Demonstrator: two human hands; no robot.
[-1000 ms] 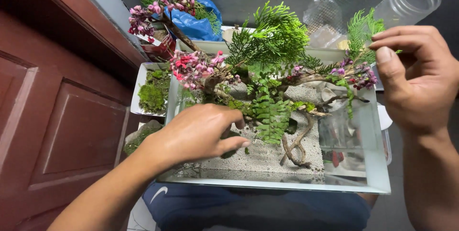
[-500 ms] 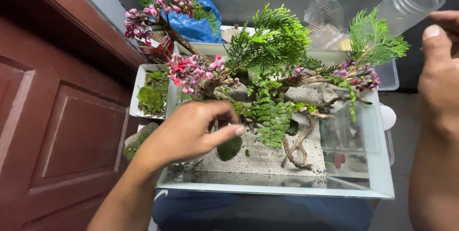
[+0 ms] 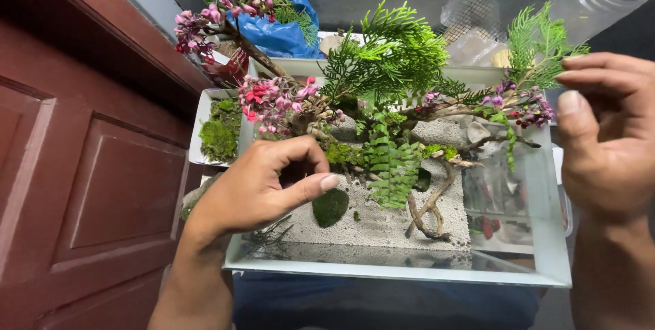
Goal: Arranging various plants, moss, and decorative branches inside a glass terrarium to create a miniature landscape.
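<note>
I have only one view: my head camera looks steeply down, very near, onto the glass tank (image 3: 546,234) before me.

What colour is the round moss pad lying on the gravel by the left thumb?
Dark green moss pad, clearest in the head view.

left hand (image 3: 256,190) curled, right hand (image 3: 607,142) raised

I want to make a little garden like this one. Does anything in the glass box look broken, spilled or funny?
Nothing looks broken or spilled. In the glass tank, the gravel, fern and driftwood sit tidily. The left hand is inside, beside a round moss clump; the right hand hovers over the tank's edge.
</note>
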